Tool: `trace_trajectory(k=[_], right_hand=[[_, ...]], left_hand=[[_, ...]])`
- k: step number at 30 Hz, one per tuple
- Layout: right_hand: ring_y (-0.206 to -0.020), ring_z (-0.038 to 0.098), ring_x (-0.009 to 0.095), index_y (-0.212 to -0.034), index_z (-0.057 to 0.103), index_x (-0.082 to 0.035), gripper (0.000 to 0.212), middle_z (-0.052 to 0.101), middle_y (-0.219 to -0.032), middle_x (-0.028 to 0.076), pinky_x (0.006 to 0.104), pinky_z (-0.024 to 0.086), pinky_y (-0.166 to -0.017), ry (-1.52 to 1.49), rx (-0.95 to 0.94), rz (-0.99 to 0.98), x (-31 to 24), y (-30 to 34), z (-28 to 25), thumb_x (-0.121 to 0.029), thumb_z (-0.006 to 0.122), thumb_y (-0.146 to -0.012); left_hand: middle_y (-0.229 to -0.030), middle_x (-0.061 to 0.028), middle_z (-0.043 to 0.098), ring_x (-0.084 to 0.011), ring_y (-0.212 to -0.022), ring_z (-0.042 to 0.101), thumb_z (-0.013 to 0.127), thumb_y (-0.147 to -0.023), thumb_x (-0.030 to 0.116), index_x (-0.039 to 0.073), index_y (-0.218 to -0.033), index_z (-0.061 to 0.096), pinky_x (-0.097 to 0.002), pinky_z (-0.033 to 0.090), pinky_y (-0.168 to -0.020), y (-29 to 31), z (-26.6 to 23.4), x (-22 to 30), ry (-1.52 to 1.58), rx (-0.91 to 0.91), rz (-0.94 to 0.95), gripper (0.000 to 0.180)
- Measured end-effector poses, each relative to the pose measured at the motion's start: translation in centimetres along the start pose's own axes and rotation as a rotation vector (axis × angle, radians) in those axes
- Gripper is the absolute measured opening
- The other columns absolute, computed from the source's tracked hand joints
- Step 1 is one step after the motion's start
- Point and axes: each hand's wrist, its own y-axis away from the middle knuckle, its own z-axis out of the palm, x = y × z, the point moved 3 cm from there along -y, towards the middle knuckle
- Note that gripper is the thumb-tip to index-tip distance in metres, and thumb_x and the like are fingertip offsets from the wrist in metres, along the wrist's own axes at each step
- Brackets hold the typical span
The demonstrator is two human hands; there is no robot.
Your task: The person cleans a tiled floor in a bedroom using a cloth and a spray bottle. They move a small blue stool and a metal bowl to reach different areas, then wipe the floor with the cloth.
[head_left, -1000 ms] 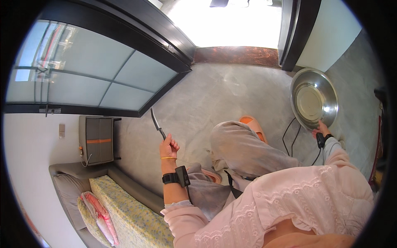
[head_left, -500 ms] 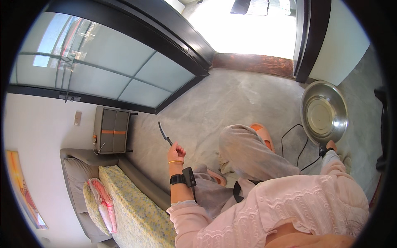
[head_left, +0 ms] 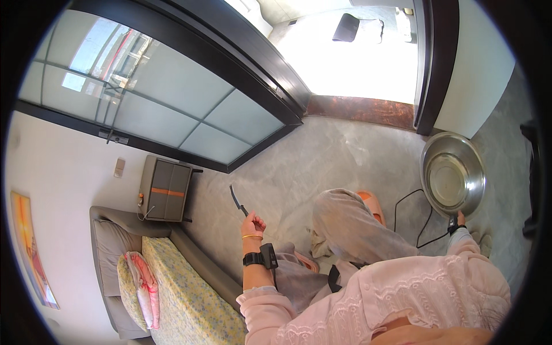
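My left hand point(head_left: 253, 224) is closed round the handle of a slim, dark tool with a curved, blade-like end point(head_left: 235, 197). The tool is held out over the floor, its far end pointing up and left; its exact kind is too small to make out. On the right, a wide, shiny metal basin point(head_left: 476, 171) stands tilted, its open side turned toward me. My right hand point(head_left: 460, 219) is at the basin's near rim, with fingers closed on the edge. The inside of the basin shows nothing but bare metal.
A dark-framed glass door point(head_left: 218, 135) stands at the left, beside a bright doorway with a reddish-brown sill point(head_left: 362, 110). A grey bedside cabinet point(head_left: 165, 190) and a bed point(head_left: 192, 287) are further left. A black cable point(head_left: 395, 215) loops near the basin, by an orange slipper point(head_left: 372, 206).
The whole view has shifted, so the room appears lower and slightly to the right. Both hands keep their holds on the tool and the basin rim.
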Motion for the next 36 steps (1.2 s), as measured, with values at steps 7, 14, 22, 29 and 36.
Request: trace_trajectory(k=[7,14,22,29,36], right_hand=[[-0.07,0.047,0.01,-0.078,0.058,0.002,0.02,0.054,-0.069,-0.003,0.0325,0.041,-0.064,1.14,-0.178,-0.904,-1.1,6.3,3.6,-0.016,0.052,-0.081],[-0.086,0.061,0.033,-0.092,0.063,0.0,0.026,0.064,-0.09,0.019,0.0393,0.046,-0.073,1.311,-0.077,-0.679,-2.7,6.7,5.7,-0.018,0.059,-0.074],[-0.05,0.051,0.02,-0.069,0.047,-0.004,0.019,0.047,-0.059,0.009,0.034,0.04,-0.041,0.882,-0.062,-0.804,-6.7,12.3,9.8,-0.019,0.05,-0.081],[-0.051,0.042,0.018,-0.077,0.042,-0.007,0.014,0.044,-0.072,0.007,0.0321,0.039,-0.042,0.177,-0.026,0.05,-5.7,11.4,14.3,-0.006,0.056,-0.075],[-0.058,0.043,0.017,-0.083,0.039,-0.007,0.019,0.042,-0.079,0.006,0.0278,0.041,-0.046,0.202,-0.142,0.147,-5.6,14.4,21.5,-0.002,0.056,-0.075]], left_hand=[[-0.054,-0.002,0.049,-0.016,-0.047,0.048,0.062,-0.082,0.02,0.014,-0.062,0.043,-0.0295,0.042,-0.042,-0.5,-0.4,-0.2,0.026,-0.011,0.023,0.028],[-0.055,-0.0018,0.048,-0.015,-0.048,0.047,0.06,-0.084,0.022,0.013,-0.061,0.045,-0.0274,0.04,-0.045,-0.6,-0.4,0.2,0.007,-0.072,0.031,0.029],[-0.059,-0.0003,0.048,-0.0134,-0.053,0.047,0.059,-0.086,0.021,0.011,-0.066,0.046,-0.0268,0.04,-0.048,0.2,0.3,1.1,0.021,-0.165,0.059,0.026],[-0.059,-0.0001,0.047,-0.0135,-0.053,0.047,0.06,-0.086,0.02,0.011,-0.066,0.046,-0.027,0.039,-0.048,0.7,0.8,1.2,0.045,-0.153,0.062,0.025],[-0.06,0.0,0.046,-0.0135,-0.054,0.045,0.059,-0.086,0.02,0.011,-0.066,0.045,-0.0269,0.038,-0.049,0.8,0.8,1.4,0.068,-0.194,0.065,0.026]])
